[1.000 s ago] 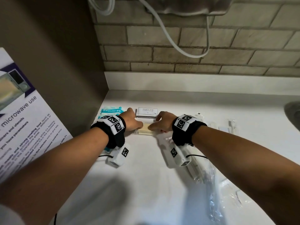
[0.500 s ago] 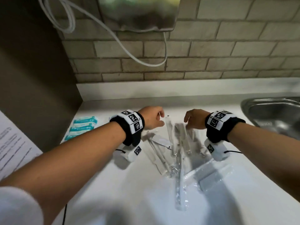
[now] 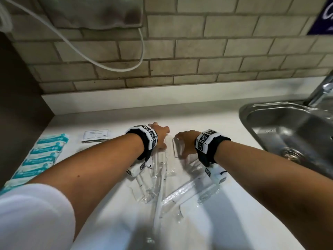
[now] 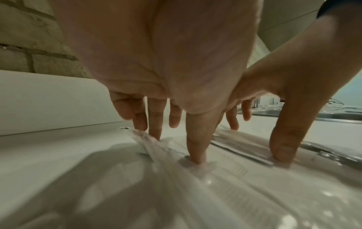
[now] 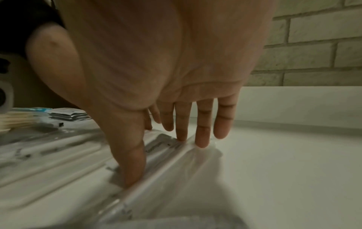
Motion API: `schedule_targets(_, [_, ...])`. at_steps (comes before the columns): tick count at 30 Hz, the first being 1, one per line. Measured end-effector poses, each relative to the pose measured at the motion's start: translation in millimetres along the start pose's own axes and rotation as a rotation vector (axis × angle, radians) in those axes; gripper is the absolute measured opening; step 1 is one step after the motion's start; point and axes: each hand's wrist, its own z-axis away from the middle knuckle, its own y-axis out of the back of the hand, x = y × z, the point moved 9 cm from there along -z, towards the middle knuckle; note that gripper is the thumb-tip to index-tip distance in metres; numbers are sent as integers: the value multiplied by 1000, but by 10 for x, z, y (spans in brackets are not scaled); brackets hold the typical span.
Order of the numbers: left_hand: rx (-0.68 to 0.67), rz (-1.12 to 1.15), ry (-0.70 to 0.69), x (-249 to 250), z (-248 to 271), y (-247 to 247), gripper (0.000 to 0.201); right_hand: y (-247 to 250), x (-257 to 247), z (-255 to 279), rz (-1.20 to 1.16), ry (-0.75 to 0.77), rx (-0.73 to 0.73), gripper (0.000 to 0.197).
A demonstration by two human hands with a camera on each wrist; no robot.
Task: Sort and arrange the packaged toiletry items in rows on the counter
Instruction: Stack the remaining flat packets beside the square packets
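A loose pile of clear-wrapped toothbrush packets lies mid-counter, with a wrapped comb at its right. My left hand and right hand sit side by side at the pile's far end. In the left wrist view the left hand's fingers are straight and the thumb presses a packet. In the right wrist view the right hand's fingers and thumb press down on a packet too. A row of teal packets runs along the left. A stack of white sachets lies beside it.
A steel sink with a tap takes up the right side. A dark panel closes off the left. A white cord hangs on the brick wall. Bare counter lies between my hands and the wall.
Both hands left the sachet stack, moved right to the clear-wrapped pile and came down onto the packets. The head view swung right, bringing the sink in.
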Motion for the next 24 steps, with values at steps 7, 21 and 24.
schedule_targets(7, [-16,74,63,-7,-233,60,81,-337,336,-936,96,-8,-27,110])
schedule_targets(21, [333,669,-64,-105,-23,775,38,487,-100,-144,-174,231,97,37])
schedule_targets(24, [400,729,-5,-218,158,883,31,567,-102,-51,-327,288,88,38])
